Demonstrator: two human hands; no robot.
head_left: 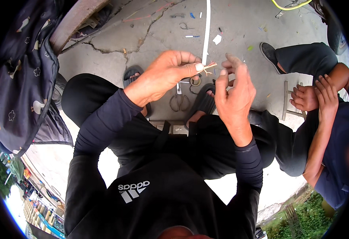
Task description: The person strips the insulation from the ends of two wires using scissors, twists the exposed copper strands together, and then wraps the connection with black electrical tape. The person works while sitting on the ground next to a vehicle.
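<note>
And here's the left hand, thumb and fingers pinched tight on the end of one white cable, which runs away from the hands toward the far edge. Bare wires fan out past the thumb, reddish and yellowish, too fine to count, and just beside them sits the right hand, fingers apart and bent, with nothing visible in its grasp! Lettering now: one white logo with a word on the black shirt, on the near side of both hands. Down on the floor, between and below the hands, one pair of scissors and one roll of tape, with two dark sandals worn around them. Beyond the hands, one white scrap and two bluish bits; farther out to the right, one yellow cord. And off to the right of the right hand, a second person's two hands, one laid over the other's wrist.
</note>
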